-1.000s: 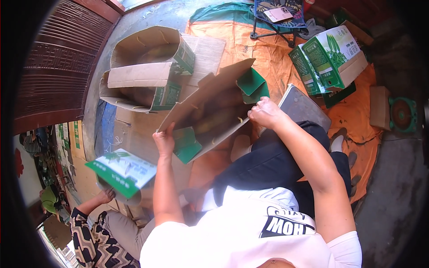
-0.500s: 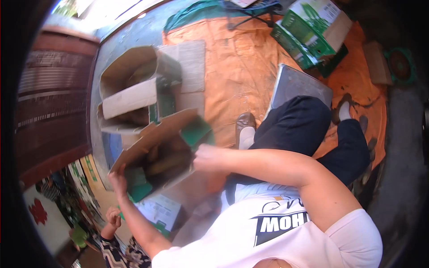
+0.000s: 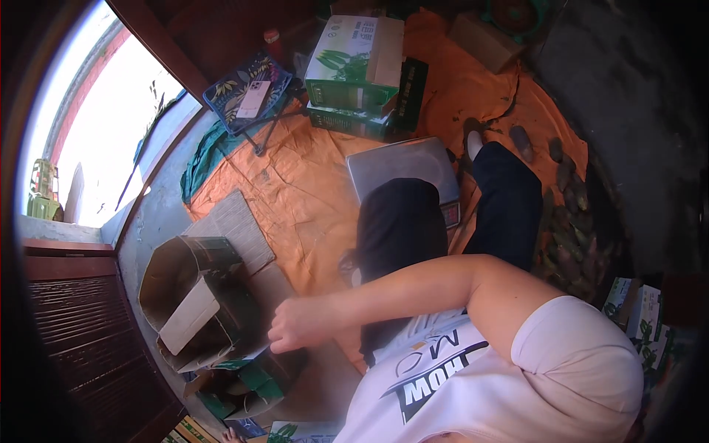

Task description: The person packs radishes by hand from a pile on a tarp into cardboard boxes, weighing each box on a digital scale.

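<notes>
The right hand [image 3: 292,325] hung with its fingers curled beside the near open box [image 3: 260,382], above its side. Whether the fingertips gripped the box's edge or had let go could not be told. The left hand could not be made out, so its state was unknown too; a few fingers [image 3: 233,435] showed at the bottom edge, but whose they were was unclear.

The near open box lay low on the left, its green flaps sticking up, right up against two more open boxes [image 3: 190,315]. Its inside was too dark to read. Beyond them lay a flat cardboard sheet [image 3: 235,229] and the orange tarp [image 3: 306,210], with a metal scale [image 3: 391,164] by the person's knee.

Handling the near open box well seemed to call for support on two opposite walls, low down, since thin cardboard would likely buckle or twist if pulled by one edge. Keeping it level would have been wise in case it was loaded. So close to its neighbours, the flaps looked easy to catch or crush; a slow, straight movement with the fingers outside the gap seemed safest.
</notes>
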